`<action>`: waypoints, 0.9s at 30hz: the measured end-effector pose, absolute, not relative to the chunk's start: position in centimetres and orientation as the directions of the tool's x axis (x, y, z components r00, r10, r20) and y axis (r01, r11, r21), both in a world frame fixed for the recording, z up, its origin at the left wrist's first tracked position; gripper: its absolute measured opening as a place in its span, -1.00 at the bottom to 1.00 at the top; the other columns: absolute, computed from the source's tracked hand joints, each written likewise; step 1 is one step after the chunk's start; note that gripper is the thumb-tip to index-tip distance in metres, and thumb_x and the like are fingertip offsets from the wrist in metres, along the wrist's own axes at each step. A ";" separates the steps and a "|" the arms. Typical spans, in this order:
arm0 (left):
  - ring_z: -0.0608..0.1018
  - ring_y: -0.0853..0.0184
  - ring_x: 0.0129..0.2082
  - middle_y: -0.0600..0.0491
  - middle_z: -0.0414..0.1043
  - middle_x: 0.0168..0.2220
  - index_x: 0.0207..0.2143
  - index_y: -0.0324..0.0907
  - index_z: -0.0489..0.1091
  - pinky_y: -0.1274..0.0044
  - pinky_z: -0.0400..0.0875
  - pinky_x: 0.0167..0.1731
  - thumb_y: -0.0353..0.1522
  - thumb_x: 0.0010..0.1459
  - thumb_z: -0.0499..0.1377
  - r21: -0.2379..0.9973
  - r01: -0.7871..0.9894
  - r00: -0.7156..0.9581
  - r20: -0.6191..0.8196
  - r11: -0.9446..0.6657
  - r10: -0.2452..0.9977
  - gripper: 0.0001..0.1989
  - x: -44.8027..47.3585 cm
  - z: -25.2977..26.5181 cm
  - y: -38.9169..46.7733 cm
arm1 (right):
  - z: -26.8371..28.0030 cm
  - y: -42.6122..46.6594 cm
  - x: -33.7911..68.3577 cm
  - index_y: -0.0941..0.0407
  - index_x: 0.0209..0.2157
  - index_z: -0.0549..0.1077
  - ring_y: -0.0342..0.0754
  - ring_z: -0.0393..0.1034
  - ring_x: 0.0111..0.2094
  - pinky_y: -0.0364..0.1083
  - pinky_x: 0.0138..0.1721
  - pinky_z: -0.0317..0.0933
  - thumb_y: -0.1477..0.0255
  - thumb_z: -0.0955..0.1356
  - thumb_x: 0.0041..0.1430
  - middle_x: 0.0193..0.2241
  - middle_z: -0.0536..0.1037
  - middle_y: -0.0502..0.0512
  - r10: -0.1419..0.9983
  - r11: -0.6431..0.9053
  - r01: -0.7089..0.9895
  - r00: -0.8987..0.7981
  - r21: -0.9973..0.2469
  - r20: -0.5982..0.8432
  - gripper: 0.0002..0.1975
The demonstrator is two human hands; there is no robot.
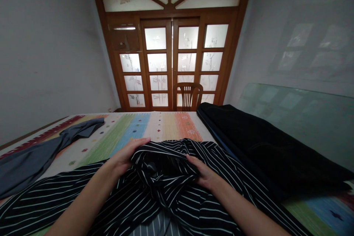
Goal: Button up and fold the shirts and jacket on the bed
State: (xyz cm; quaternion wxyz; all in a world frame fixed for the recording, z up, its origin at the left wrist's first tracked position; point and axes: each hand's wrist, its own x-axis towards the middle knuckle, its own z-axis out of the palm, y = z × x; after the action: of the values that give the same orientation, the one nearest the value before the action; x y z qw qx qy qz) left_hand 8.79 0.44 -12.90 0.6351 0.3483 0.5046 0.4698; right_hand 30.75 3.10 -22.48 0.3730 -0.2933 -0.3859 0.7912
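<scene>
Striped garment (218, 177), black with white lines, lies spread across the near middle of the patterned cover (155, 127), and from my remote seat I can't tell whether it is a shirt or trousers. Its near part runs out of my view at the bottom edge, so I lose its full outline there. The left hand (121, 158) and the right hand (206, 176) are apart, one on each side of a gaping opening in the cloth, and both are clamped on its edge. I see the right thumb on top of the fabric, but the other right fingers mostly slip out of sight under it; the left thumb I can't make out. Inside the opening it is too dark for me to read more than folds. Low at the near edge I catch a paler grey striped patch (162, 225), cut off, and can't say whether it belongs to the same piece. On the left, a grey cloth (52, 151) leaves the frame. On the right, a dark pile (262, 143) is so black that I can't separate its folds. At the far side, I get only the back of a chair (188, 90) before the glazed doors (169, 61).
</scene>
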 end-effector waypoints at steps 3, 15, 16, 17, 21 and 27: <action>0.38 0.48 -0.69 0.15 0.38 -0.67 -0.63 -0.24 0.33 0.65 0.26 -0.66 -0.36 -0.23 0.22 0.918 -0.269 0.061 -0.284 0.290 0.957 -0.86 8.7 -12.6 0.3 | -22.1 3.2 30.8 0.14 -0.45 0.40 -0.04 0.36 -0.32 -0.05 -0.25 0.21 0.27 0.34 -0.13 -0.47 0.49 0.03 0.821 -0.449 -0.411 -0.539 -0.793 -0.185 -0.77; 0.45 0.39 -0.38 0.09 0.40 -0.34 -0.25 -0.17 0.25 0.61 0.34 -0.38 -0.54 -0.28 0.19 0.926 -0.378 0.153 0.078 -0.015 0.985 -0.56 9.1 -13.0 0.6 | -18.5 3.7 31.3 0.05 -0.21 0.31 -0.13 0.34 -0.36 -0.10 -0.25 0.17 0.52 0.28 -0.17 -0.40 0.46 -0.06 0.878 -0.316 -0.602 -0.479 -0.733 0.014 -0.63; 0.45 0.42 -0.41 0.11 0.39 -0.36 -0.24 -0.16 0.24 0.64 0.34 -0.41 -0.55 -0.28 0.18 0.920 -0.391 0.099 0.079 -0.034 0.992 -0.55 9.1 -13.1 0.7 | -18.6 3.6 31.1 0.04 -0.20 0.30 -0.14 0.33 -0.35 -0.10 -0.24 0.16 0.53 0.28 -0.20 -0.39 0.45 -0.07 0.871 -0.312 -0.589 -0.490 -0.745 0.023 -0.59; 0.45 0.46 -0.45 0.14 0.39 -0.38 -0.22 -0.15 0.23 0.67 0.34 -0.45 -0.56 -0.26 0.16 0.914 -0.402 0.042 0.078 -0.055 0.996 -0.54 9.1 -13.2 0.8 | -18.7 3.5 31.0 0.02 -0.18 0.28 -0.15 0.32 -0.35 -0.11 -0.24 0.15 0.54 0.28 -0.22 -0.38 0.45 -0.08 0.866 -0.315 -0.574 -0.500 -0.756 0.020 -0.56; 0.42 0.54 -0.55 0.18 0.37 -0.43 -0.15 -0.12 0.20 0.74 0.32 -0.56 -0.60 -0.21 0.11 0.894 -0.421 -0.129 0.104 -0.150 0.986 -0.51 8.8 -13.1 1.1 | -19.8 3.3 30.5 0.01 -0.13 0.24 -0.21 0.30 -0.42 -0.18 -0.34 0.16 0.60 0.29 -0.26 -0.37 0.41 -0.10 0.859 -0.341 -0.465 -0.506 -0.817 -0.071 -0.45; 0.44 0.39 -0.29 0.08 0.34 -0.17 -0.07 -0.08 0.12 0.63 0.34 -0.37 -0.54 -0.16 0.10 0.924 -0.318 -0.053 0.207 -0.213 0.977 -0.46 9.3 -13.2 0.9 | -20.5 2.5 30.2 0.10 0.03 -0.06 -0.16 0.34 -0.45 -0.17 -0.49 0.18 0.44 0.35 -0.17 -0.42 0.38 -0.02 0.803 -0.376 -0.174 -0.551 -0.910 -0.227 -0.28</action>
State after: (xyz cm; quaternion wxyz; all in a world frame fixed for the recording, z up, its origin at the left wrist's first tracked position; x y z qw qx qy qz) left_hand 9.27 0.88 -13.19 0.5137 0.4579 0.3600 0.6300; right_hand 30.20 2.51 -20.47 0.3239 -0.3459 -0.4551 0.7539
